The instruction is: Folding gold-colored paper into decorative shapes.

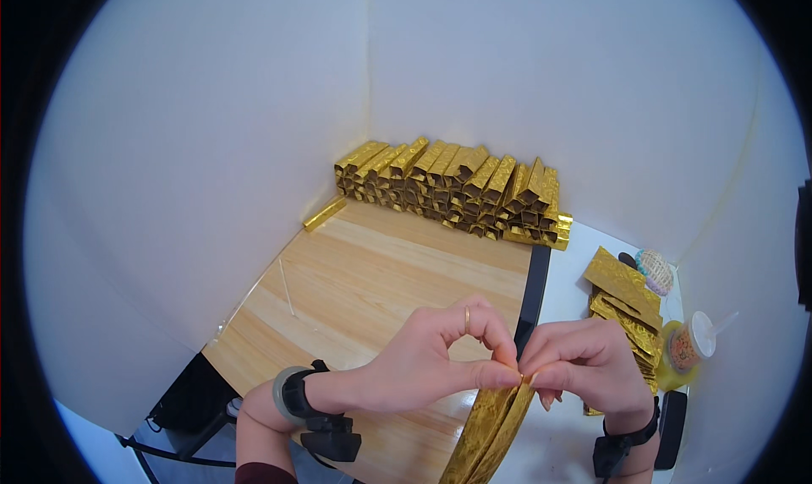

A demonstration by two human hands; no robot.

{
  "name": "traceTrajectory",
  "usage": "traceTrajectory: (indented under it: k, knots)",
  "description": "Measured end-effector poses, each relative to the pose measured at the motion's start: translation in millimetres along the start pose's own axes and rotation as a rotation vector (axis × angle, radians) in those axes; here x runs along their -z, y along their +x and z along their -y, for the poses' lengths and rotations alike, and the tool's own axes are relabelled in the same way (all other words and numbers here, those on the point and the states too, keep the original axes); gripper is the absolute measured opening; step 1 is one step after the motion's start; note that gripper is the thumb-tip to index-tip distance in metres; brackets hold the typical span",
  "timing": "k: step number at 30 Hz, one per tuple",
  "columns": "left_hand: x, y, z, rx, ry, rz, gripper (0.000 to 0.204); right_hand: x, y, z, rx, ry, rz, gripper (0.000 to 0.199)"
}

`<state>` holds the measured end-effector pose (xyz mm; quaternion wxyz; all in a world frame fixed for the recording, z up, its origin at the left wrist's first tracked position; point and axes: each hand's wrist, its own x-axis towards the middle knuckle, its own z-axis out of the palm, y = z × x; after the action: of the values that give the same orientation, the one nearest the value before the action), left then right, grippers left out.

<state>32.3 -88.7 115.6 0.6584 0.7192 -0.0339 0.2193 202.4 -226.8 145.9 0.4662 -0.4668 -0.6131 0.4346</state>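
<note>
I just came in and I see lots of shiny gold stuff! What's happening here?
A person is pinching the top of a folded gold paper piece with the left hand and the right hand, over a wooden table. At the back, by the white wall, sits a big pile of finished gold boxes. A stack of flat gold sheets waits at the right, beside a drink cup.

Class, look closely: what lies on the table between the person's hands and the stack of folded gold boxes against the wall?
Head view: only bare wooden tabletop between hands and gold stack.
</note>
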Motion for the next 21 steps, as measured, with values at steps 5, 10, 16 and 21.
traceTrajectory:
  k: [5,10,16,21]
  knots:
    - [1,3,6,-0.106,0.003,0.003,0.013,-5,1,-2,0.006,0.048,-0.086,0.012]
    - [-4,3,5,-0.123,0.009,-0.019,0.013,-7,4,-3,0.201,-0.208,-0.051,0.008]
    - [9,-1,-8,-0.532,0.872,-0.244,0.03,-9,6,-15,0.338,-0.419,-0.435,0.005]
    - [-7,-7,-10,-0.558,1.11,-0.298,0.035,-14,5,-13,0.365,-0.461,-0.51,0.005]
